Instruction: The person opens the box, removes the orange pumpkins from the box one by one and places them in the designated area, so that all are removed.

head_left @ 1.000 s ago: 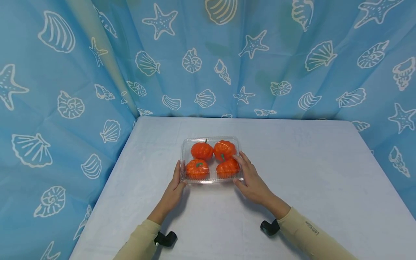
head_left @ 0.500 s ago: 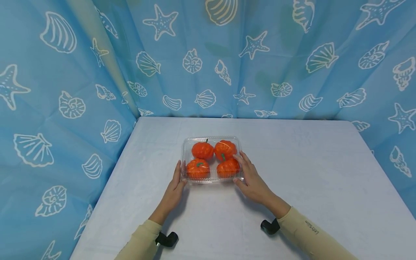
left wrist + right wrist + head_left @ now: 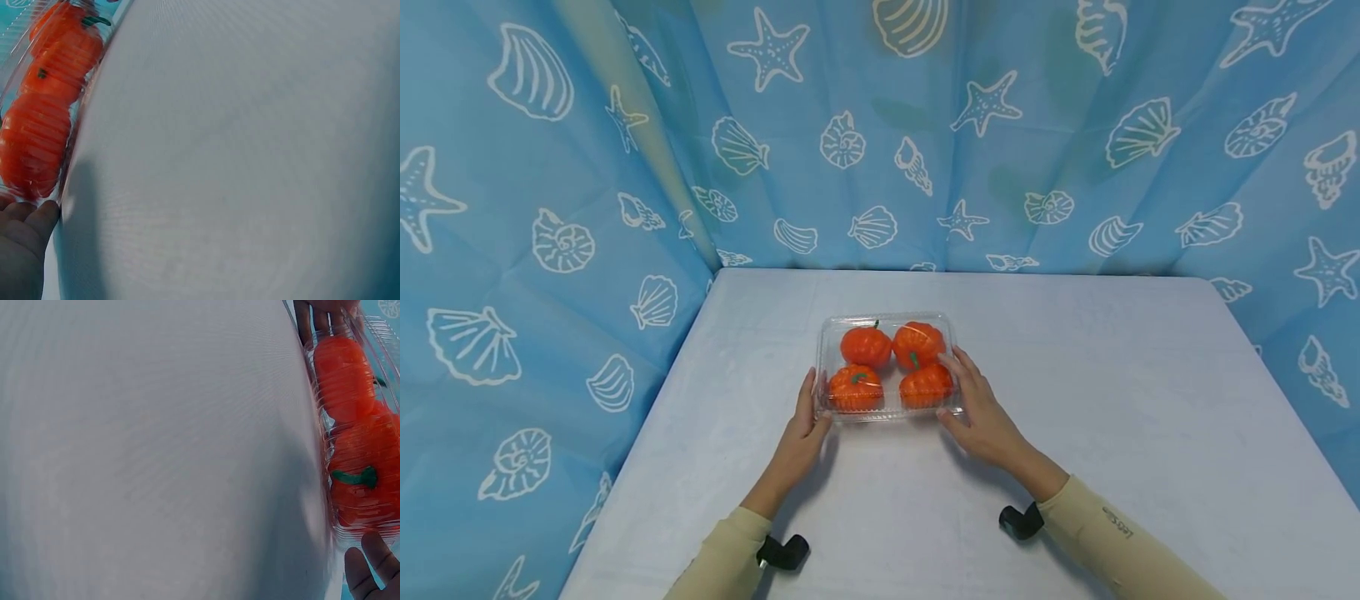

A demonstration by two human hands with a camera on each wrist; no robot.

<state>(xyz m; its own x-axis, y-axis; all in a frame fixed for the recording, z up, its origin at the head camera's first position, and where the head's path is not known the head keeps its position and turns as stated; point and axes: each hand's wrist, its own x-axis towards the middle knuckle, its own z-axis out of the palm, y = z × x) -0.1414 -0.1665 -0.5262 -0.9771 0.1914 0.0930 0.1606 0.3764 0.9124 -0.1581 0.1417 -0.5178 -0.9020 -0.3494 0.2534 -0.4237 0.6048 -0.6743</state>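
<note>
Orange toy pumpkins, four of them (image 3: pixel 855 389), sit in a clear plastic box (image 3: pixel 887 417) on the white surface (image 3: pixel 1150 417), a bit left of the middle. The left hand (image 3: pixel 801 437) is open, with its fingers along the left side of the box. The right hand (image 3: pixel 988 429) is open too, fingers loose by the right side. Both thumbs are by the front corners. Behind is a blue curtain (image 3: pixel 1000 42) with shells and starfish.
</note>
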